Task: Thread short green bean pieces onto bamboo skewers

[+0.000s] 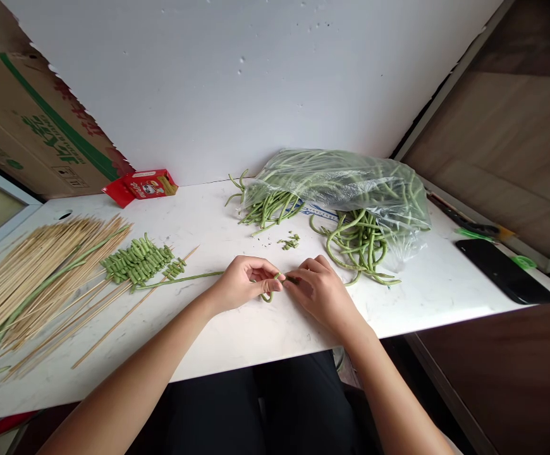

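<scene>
A long green bean runs from beside the skewered pieces to my left hand, which pinches it between thumb and fingers. Its end loops down under my left fingertips. My right hand is closed at the same spot, fingertips pressed together on the bean's tip; its fingers partly hide what they grip. To the left lie wooden skewers threaded with short bean pieces, placed side by side. One separate skewer carries a few pieces near its point. Small bean scraps lie beyond my hands.
A pile of bare skewers with long beans across it covers the table's left side. Behind my right hand a clear plastic bag spills loose long beans. A red box stands at the back, a black phone lies right.
</scene>
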### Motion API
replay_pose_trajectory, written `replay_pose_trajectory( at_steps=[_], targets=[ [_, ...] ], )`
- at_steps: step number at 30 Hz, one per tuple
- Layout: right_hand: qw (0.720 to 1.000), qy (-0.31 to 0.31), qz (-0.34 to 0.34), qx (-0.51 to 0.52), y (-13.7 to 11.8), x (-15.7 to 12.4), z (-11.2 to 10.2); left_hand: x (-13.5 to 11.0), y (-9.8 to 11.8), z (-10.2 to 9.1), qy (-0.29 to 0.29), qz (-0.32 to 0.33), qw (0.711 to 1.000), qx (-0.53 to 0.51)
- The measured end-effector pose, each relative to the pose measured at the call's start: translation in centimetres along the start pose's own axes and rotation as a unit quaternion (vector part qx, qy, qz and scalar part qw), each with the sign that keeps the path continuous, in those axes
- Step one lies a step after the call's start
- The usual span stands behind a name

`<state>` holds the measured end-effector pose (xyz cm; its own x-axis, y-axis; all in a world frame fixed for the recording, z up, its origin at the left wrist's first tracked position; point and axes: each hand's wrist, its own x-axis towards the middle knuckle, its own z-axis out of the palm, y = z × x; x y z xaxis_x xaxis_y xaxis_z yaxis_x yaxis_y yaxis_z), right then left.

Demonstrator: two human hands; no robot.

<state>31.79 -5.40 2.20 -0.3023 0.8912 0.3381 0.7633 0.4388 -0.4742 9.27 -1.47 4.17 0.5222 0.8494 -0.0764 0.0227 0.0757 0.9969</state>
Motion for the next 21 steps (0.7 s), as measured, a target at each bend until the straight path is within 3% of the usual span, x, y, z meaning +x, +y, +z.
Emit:
replay_pose_trajectory(
  at_steps=[8, 12, 16, 18, 21],
  targets=[
    [0.995, 0.074, 0.043, -0.047, 0.1, -0.1, 1.4, -0.1, -0.3, 0.0, 0.005, 0.014, 1.000, 0.019],
    [0.993, 0.088, 0.047, 0.057, -0.3, 0.1, 0.1, -0.1, -0.7, 0.4, -0.007, -0.018, 0.999, -0.032],
    [0.982, 0.039, 0.000, 0.185, -1.3, 0.2, -1.3, -0.1, -1.3, 0.6, -0.039, -0.030, 0.997, -0.055],
    [0.978, 0.028, -0.035, 0.203, -1.7, 0.2, -1.5, -0.1, -1.5, 0.5, -0.042, -0.032, 0.997, -0.053],
    [0.975, 0.062, -0.059, 0.205, -2.1, 0.2, -1.4, 0.0, -1.6, 0.3, -0.047, -0.032, 0.997, -0.050]
  ],
)
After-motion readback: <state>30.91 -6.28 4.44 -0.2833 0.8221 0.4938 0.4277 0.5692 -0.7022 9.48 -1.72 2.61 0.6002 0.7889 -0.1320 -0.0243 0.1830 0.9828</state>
